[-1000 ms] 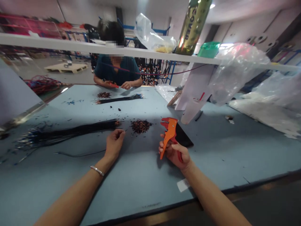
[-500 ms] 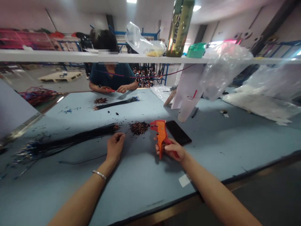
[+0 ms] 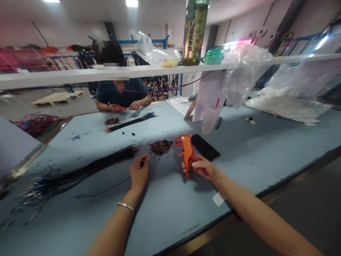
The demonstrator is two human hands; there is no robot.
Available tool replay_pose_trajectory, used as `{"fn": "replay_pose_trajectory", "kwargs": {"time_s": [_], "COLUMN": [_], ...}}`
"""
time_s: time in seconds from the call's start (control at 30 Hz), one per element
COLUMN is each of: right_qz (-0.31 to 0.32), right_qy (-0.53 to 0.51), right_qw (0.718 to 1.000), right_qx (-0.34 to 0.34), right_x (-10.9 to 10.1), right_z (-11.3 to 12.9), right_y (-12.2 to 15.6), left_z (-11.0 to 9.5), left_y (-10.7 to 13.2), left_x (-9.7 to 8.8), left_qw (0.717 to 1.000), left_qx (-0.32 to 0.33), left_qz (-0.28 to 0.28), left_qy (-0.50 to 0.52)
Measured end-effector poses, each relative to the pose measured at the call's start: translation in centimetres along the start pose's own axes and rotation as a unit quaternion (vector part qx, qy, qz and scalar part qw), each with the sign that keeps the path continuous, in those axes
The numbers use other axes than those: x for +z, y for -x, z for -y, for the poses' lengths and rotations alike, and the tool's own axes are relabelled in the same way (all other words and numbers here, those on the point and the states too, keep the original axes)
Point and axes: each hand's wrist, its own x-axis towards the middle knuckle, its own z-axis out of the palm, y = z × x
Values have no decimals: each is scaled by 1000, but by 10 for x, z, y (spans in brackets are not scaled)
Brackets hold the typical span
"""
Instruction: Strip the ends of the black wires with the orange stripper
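Observation:
My right hand (image 3: 201, 167) grips an orange wire stripper (image 3: 186, 151), held upright above the blue table (image 3: 165, 206). My left hand (image 3: 139, 171) rests on the table with fingers curled, pinching the end of a thin black wire (image 3: 101, 192) that trails off to the left. Just beyond the left hand lies a long bundle of black wires (image 3: 87, 169). Between the two hands, a little farther away, sits a small pile of stripped wire bits (image 3: 160, 146).
A black phone (image 3: 205, 147) lies right behind the stripper. Across the table a person in a dark shirt (image 3: 119, 93) works on another wire bundle (image 3: 130, 121). A shelf (image 3: 80, 75) overhead carries a green bottle (image 3: 194, 32) and plastic bags (image 3: 242, 71).
The view has swung slightly right and up. My left hand has stayed by the wire's end; my right hand has drawn the stripper a little closer to the scrap pile.

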Motion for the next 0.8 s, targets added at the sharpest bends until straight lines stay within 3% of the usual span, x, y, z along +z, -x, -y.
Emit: {"fn": "replay_pose_trajectory", "kwargs": {"time_s": [0.1, 0.33, 0.5, 0.63, 0.8], "right_qz": [-27, -83, -94, -91, -93], "right_qy": [-25, -49, -70, -83, -65], "right_qw": [999, 995, 991, 991, 993], "right_qx": [-1, -18, -63, -45, -41], "right_x": [13, 46, 39, 30, 33], "right_z": [-1, -14, -25, -31, -34], "right_y": [-9, -50, -48, -35, -36], "left_z": [1, -4, -10, -11, -8], "left_y": [0, 2, 8, 11, 3], "left_x": [0, -7, -10, -9, -9], "left_qw": [999, 997, 995, 992, 983], "left_qx": [13, -63, -75, -89, -132], "left_qz": [10, 44, 56, 75, 110], "left_qy": [-39, -2, 36, 43, 62]}}
